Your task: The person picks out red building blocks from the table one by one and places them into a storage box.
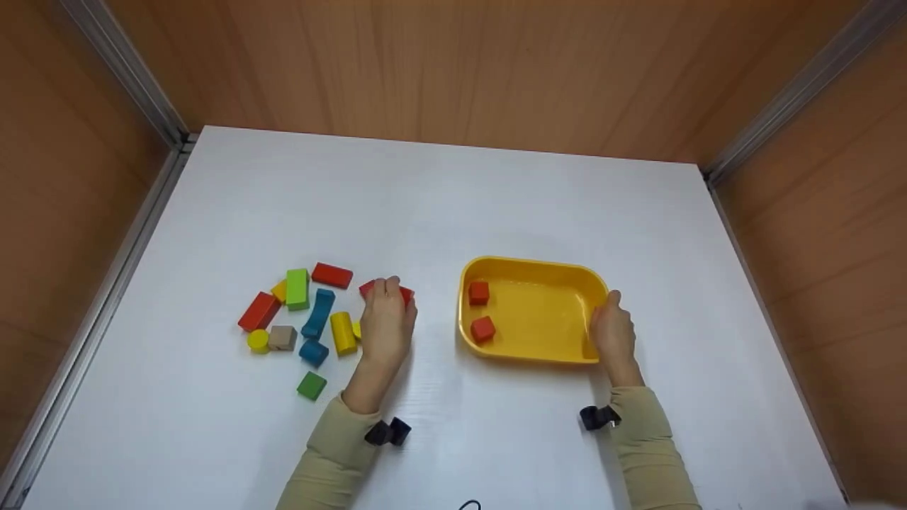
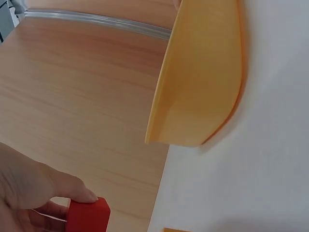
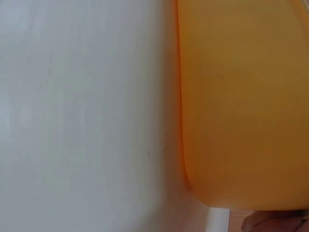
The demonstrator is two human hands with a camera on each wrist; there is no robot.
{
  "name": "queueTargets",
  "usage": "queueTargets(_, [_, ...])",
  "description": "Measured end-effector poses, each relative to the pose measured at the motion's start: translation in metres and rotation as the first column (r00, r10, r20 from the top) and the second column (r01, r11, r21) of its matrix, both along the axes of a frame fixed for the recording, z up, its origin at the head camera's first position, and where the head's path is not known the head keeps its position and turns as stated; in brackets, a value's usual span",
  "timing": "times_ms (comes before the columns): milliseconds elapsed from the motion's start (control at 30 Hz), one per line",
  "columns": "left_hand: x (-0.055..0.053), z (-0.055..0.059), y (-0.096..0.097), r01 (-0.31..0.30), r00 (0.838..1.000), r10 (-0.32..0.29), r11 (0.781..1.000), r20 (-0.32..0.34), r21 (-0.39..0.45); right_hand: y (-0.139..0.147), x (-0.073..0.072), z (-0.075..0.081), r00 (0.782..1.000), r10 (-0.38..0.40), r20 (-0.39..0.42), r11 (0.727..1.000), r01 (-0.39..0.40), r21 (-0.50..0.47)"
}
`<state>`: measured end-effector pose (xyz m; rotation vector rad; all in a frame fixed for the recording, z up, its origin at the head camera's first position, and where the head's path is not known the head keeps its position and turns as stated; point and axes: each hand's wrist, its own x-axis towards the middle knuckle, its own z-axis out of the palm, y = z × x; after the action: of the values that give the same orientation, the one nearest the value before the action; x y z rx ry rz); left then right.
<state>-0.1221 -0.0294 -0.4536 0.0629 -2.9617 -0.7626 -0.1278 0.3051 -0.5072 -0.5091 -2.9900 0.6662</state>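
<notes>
My left hand [image 1: 386, 329] is over the right side of a group of wooden blocks. It grips a red block [image 2: 89, 216] between thumb and fingers, as the left wrist view shows; from above, the hand covers much of this block. At the short right side of a yellow tray [image 1: 535, 358], my right hand [image 1: 615, 333] holds the rim, its thumb side toward the inside. Two red cubes lie in the tray near its left wall, a far one [image 1: 479, 293] and a nearer one [image 1: 483, 329]. Close by in the right wrist view, the tray's wall [image 3: 241, 106] fills the right half.
Left of my left hand lie a red block [image 1: 331, 275], a light green block [image 1: 297, 289], a blue curved block [image 1: 318, 313], a yellow cylinder [image 1: 344, 333] and several others. A green block [image 1: 312, 386] lies nearest me. Wooden panels [image 1: 453, 71] enclose the white table [image 1: 439, 191].
</notes>
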Motion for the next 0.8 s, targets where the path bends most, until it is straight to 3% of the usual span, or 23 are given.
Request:
queueTargets(133, [0.004, 0.006, 0.01, 0.022, 1.0, -0.021, 1.0, -0.004, 0.018, 0.001, 0.0, 0.0, 1.0, 0.001, -0.005, 1.0, -0.001, 0.001])
queueTargets(367, [0.008, 0.007, 0.028, 0.084, 0.988, -0.076, 0.995, -0.132, 0.061, 0.001, -0.001, 0.0, 1.0, -0.015, 0.021, 1.0, 0.015, -0.005])
queueTargets(600, [0.01, 0.01, 0.047, 0.142, 0.983, -0.131, 0.986, -0.126, 0.081, 0.001, -0.001, -0.002, 1.0, -0.008, 0.01, 1.0, 0.008, -0.003])
queueTargets(800, [0.012, 0.008, 0.062, 0.211, 0.97, -0.198, 0.974, -0.144, 0.087, 0.001, -0.001, -0.002, 1.0, 0.003, 0.002, 1.0, -0.003, -0.003])
